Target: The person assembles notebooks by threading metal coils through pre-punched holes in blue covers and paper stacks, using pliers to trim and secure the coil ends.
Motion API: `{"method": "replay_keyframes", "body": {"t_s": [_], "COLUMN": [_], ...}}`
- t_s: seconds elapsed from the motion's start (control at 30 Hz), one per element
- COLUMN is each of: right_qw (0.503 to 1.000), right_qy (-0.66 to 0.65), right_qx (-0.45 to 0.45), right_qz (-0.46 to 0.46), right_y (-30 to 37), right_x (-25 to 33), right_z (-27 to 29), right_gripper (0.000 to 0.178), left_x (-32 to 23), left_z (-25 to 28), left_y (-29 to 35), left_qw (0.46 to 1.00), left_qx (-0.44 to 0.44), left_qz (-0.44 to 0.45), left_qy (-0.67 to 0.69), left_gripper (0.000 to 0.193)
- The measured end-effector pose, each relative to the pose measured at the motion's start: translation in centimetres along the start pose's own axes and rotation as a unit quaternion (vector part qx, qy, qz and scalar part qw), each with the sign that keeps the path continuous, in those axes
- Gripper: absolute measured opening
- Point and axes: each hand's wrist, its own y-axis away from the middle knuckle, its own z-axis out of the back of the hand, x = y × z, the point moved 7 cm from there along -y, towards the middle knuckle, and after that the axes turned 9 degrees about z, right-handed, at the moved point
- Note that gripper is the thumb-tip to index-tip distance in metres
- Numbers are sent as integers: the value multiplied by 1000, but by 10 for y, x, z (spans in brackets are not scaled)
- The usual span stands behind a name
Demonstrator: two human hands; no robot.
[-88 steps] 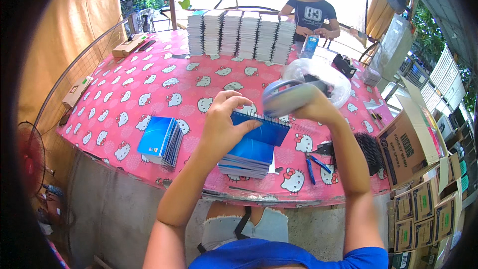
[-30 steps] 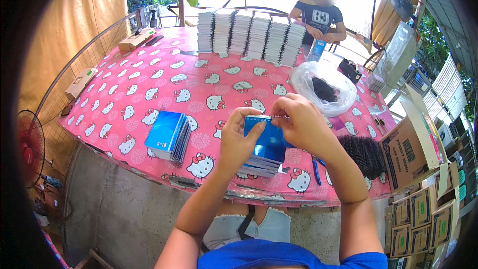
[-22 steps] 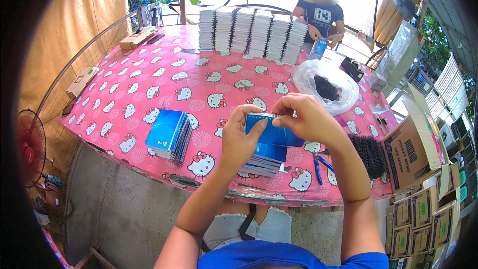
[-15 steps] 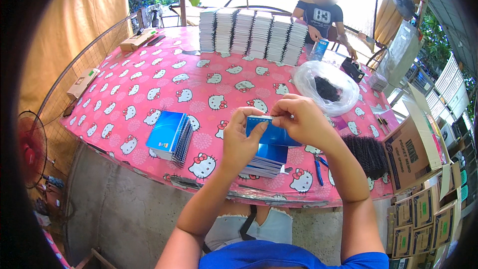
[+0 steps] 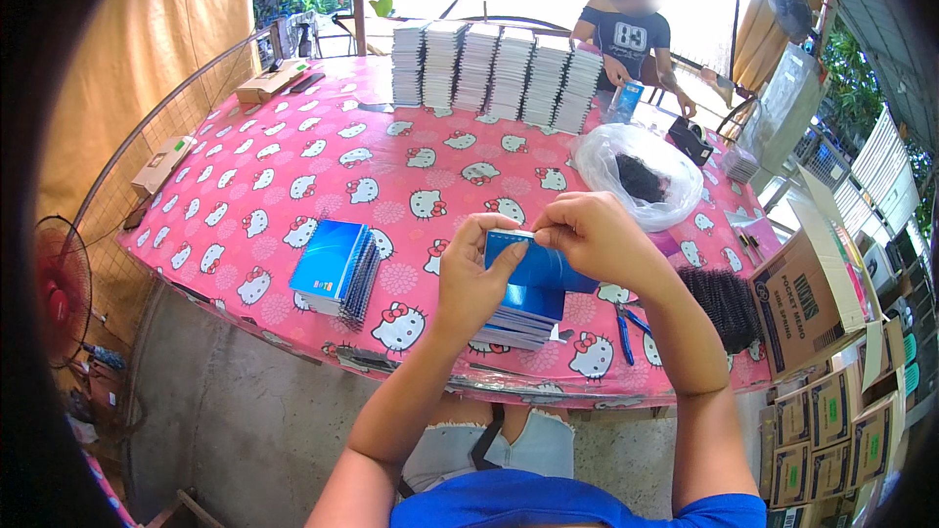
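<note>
Your left hand (image 5: 471,259) is closed to a narrow grip on a blue notebook (image 5: 548,272), thumb flat on the cover, fingers bent over its top edge. Your right hand (image 5: 585,235) is pinched small at that same edge, just beside the left thumb; whether a coil sits between its fingertips, cannot tell. Notebook is tilted, between and just below both hands, over a stack of blue notebooks (image 5: 525,321) on the table (image 5: 411,279). Left of your left hand, apart: a spiral-bound pile (image 5: 331,259). Nearer you than the right hand: blue-handled pliers (image 5: 626,330). Just right of your right forearm: black coils (image 5: 722,308). Beyond the right hand: a clear plastic bag (image 5: 600,161), dark contents.
</note>
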Motion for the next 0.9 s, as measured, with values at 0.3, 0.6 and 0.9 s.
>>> {"method": "replay_keyframes", "body": {"t_s": [0.3, 0.6, 0.9], "right_qw": [989, 928, 975], "right_qy": [34, 154, 115], "right_qx": [124, 337, 190], "right_qz": [74, -50, 12], "right_y": [7, -16, -17], "right_x": [21, -10, 16], "right_z": [24, -38, -17], "right_gripper": [41, 49, 49], "left_x": [-10, 2, 0], "left_z": [6, 9, 26], "left_y": [2, 4, 19], "left_qw": [999, 998, 989], "left_qx": [22, 10, -75], "left_qz": [-7, 18, 84], "left_qy": [-48, 62, 94], "left_gripper": [26, 42, 35]}}
